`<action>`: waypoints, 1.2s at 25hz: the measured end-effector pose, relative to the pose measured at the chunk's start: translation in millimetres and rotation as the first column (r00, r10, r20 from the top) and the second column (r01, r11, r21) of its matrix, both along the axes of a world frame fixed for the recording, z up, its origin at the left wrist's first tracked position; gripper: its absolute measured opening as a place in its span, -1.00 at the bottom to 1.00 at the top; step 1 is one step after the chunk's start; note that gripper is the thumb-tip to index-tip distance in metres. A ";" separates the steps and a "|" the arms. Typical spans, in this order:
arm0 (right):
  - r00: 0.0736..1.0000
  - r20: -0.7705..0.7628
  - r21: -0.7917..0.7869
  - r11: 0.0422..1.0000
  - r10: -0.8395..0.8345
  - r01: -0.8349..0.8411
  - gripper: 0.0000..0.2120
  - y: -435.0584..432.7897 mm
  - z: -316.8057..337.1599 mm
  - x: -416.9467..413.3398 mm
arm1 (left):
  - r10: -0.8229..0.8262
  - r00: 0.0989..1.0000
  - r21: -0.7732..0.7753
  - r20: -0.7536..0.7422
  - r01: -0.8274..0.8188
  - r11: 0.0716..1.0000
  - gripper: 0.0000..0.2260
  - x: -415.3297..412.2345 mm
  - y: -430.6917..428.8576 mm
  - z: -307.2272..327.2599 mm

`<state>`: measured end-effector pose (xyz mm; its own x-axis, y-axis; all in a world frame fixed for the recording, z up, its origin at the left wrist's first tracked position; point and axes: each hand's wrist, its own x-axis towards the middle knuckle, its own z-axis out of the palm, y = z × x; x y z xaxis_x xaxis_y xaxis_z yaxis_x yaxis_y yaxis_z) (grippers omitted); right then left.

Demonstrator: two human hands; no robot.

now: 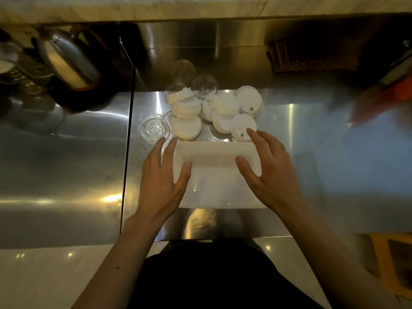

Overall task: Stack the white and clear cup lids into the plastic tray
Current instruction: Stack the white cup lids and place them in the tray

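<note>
So the left hand (160,181) and right hand (269,172) are both resting on the plastic tray (214,188) side rims, fingers spread, thumbs lying inside. It's sitting near the worktop (312,152) front edge, white lids (223,110) and clear lids (153,129) lying heaped just behind it.

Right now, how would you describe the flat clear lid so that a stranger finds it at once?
Start at the tray on the steel counter. Just beyond its far-left corner, past the fingertips of the left hand, lies the clear lid. Its neighbours are white lids; this one is see-through, with ringed ridges.
</note>
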<state>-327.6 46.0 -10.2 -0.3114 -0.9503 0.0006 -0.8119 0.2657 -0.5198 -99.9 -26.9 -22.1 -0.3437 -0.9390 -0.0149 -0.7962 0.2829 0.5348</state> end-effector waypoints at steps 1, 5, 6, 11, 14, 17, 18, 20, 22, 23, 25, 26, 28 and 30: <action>1.000 0.018 -0.001 1.000 0.012 -0.012 -0.39 -4.4 -2.1 -8.7 | 0.029 1.000 0.007 0.005 -0.029 1.000 -0.41 -8.6 -0.4 -0.6; 0.997 0.055 0.026 0.998 0.051 -0.053 -0.38 -17.9 -11.3 -26.4 | 0.115 0.993 0.057 -0.033 -0.113 0.992 -0.41 -30.0 -0.6 0.5; 0.996 0.068 0.039 0.997 0.061 -0.064 -0.38 -21.0 -12.8 -28.0 | 0.133 0.990 0.067 -0.039 -0.130 0.989 -0.42 -32.6 -1.1 0.6; 0.987 0.125 0.060 0.992 0.103 -0.111 -0.40 -39.3 -16.7 -24.6 | 0.172 0.983 0.101 -0.060 -0.165 0.981 -0.44 -29.9 -13.0 -3.3; 0.985 0.130 0.047 0.991 0.117 -0.124 -0.40 -58.1 -17.1 -19.9 | 0.172 0.978 0.131 -0.115 -0.156 0.979 -0.46 -26.2 -33.4 -7.6; 0.985 0.128 0.049 0.992 0.113 -0.120 -0.41 -80.7 -18.1 -12.9 | 0.156 0.974 0.133 -0.163 -0.135 0.982 -0.50 -24.6 -59.8 -11.5; 0.985 0.132 0.058 0.991 0.111 -0.119 -0.41 -89.4 -17.6 -9.0 | 0.152 0.973 0.128 -0.176 -0.131 0.983 -0.50 -23.3 -69.7 -12.8; 0.985 0.131 0.081 0.989 0.110 -0.122 -0.40 -108.2 -18.4 -1.9 | 0.151 0.969 0.126 -0.194 -0.129 0.984 -0.50 -21.3 -89.3 -17.1; 0.986 0.130 0.106 0.987 0.104 -0.118 -0.40 -129.2 -20.1 3.4 | 0.160 0.968 0.144 -0.192 -0.134 0.981 -0.50 -21.4 -110.0 -24.5; 0.986 0.141 0.118 0.987 0.093 -0.110 -0.40 -140.9 -22.6 5.7 | 0.183 0.966 0.170 -0.184 -0.152 0.974 -0.49 -22.0 -121.5 -29.5; 0.982 0.173 0.137 0.985 0.077 -0.101 -0.40 -160.0 -27.1 9.2 | 0.240 0.956 0.228 -0.171 -0.198 0.953 -0.50 -25.5 -140.7 -37.4; 0.980 0.185 0.146 0.984 0.075 -0.103 -0.39 -168.7 -29.1 10.4 | 0.259 0.950 0.251 -0.176 -0.211 0.945 -0.51 -28.1 -149.5 -40.7; 0.976 0.201 0.164 0.979 0.088 -0.122 -0.38 -186.1 -34.6 11.1 | 0.296 0.932 0.302 -0.209 -0.227 0.926 -0.53 -35.2 -168.4 -45.5; 0.972 0.213 0.174 0.975 0.097 -0.135 -0.38 -200.5 -41.1 12.3 | 0.346 0.910 0.365 -0.229 -0.250 0.897 -0.54 -41.9 -185.3 -51.6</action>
